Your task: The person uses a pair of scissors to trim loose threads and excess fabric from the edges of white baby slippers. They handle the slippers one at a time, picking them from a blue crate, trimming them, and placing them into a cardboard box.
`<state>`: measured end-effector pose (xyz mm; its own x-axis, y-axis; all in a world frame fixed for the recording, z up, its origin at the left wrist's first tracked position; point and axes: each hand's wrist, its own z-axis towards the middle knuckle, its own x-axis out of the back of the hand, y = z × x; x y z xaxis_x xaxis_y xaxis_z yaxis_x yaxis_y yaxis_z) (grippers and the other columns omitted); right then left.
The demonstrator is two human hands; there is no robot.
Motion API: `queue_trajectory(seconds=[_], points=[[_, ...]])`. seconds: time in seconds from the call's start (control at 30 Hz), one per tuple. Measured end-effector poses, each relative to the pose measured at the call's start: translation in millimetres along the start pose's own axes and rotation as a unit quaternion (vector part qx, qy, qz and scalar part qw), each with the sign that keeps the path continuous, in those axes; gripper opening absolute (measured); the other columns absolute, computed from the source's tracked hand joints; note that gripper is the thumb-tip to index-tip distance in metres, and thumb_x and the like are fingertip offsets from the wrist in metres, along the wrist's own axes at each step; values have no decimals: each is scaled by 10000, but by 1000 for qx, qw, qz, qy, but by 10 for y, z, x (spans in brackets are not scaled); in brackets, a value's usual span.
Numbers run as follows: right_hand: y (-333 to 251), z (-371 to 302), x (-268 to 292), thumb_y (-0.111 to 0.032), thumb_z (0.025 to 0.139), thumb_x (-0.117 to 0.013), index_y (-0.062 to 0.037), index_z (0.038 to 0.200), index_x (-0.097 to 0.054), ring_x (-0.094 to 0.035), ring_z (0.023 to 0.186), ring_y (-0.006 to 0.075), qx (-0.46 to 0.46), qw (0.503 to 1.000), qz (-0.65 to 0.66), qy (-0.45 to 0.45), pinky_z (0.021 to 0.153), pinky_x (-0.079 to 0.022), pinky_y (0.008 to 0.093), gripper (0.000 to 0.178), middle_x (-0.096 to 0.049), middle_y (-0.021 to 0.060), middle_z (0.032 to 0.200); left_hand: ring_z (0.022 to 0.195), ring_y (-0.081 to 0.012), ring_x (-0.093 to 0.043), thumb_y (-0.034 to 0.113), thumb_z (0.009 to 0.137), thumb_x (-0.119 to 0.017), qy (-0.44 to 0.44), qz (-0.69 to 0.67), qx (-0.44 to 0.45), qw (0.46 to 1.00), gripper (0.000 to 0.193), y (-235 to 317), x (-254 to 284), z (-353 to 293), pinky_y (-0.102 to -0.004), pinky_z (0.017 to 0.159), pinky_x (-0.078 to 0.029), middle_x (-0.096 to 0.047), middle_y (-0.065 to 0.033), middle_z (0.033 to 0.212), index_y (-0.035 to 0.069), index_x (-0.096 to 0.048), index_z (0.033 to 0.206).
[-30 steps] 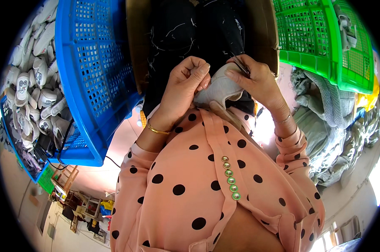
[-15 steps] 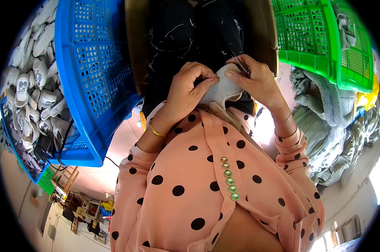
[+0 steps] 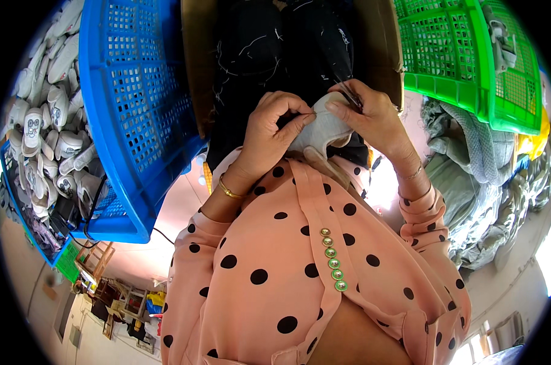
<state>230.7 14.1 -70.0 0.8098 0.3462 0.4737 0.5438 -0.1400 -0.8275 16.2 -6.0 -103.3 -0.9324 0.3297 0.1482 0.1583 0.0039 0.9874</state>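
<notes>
Far left: heap of pale grey fabric shoes [image 3: 33,131]; whether finished, cannot be told. Upper left: tall blue perforated plastic crate [image 3: 142,118]. Upper centre: black trousers [image 3: 251,36], strewn with loose white threads. Centre: left hand [image 3: 276,125], thumb and forefinger pinched together at the left edge of one pale grey, rounded fabric shoe piece [image 3: 321,131]; anything between them too small to tell. Right of centre: right hand [image 3: 374,117], grasping that piece and a slim dark metal tool [image 3: 351,97]. Piece judged mid-handling, not yet set down. Upper right: bright green perforated plastic crate [image 3: 439,86]. Right: pile of grey cloth [image 3: 473,207], untouched. Change from one second ago: left hand, then curled beside the piece, now reaches its edge; right hold unchanged.
</notes>
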Motion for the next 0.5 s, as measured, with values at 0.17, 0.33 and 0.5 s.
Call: queue_trajectory(seconds=[0.17,0.33,0.5], points=[[-11,7,-7,-359,849,-756,48,1025,-621,-697,678,242,7,1000,5,3,619,-530,303,463,-674,179,753,837,-72,-540,67,925,-662,-25,74,-46,996,65,7,56,41,-205,757,-455,-618,-1,929,32,-625,965],[-22,6,-10,-353,848,-758,42,1018,-624,-692,668,235,10,1000,0,0,614,-528,304,450,-672,174,748,876,-68,-536,142,986,-594,-103,-173,178,963,120,5,128,84,-209,790,-452,-600,13,941,24,-601,1007],[-16,0,-7,-350,849,-758,44,1031,-625,-689,664,237,5,1000,8,5,616,-528,305,454,-674,177,755,878,-59,-543,161,996,-583,-55,-254,219,940,136,51,104,38,-193,796,-447,-599,10,947,30,-604,1025]])
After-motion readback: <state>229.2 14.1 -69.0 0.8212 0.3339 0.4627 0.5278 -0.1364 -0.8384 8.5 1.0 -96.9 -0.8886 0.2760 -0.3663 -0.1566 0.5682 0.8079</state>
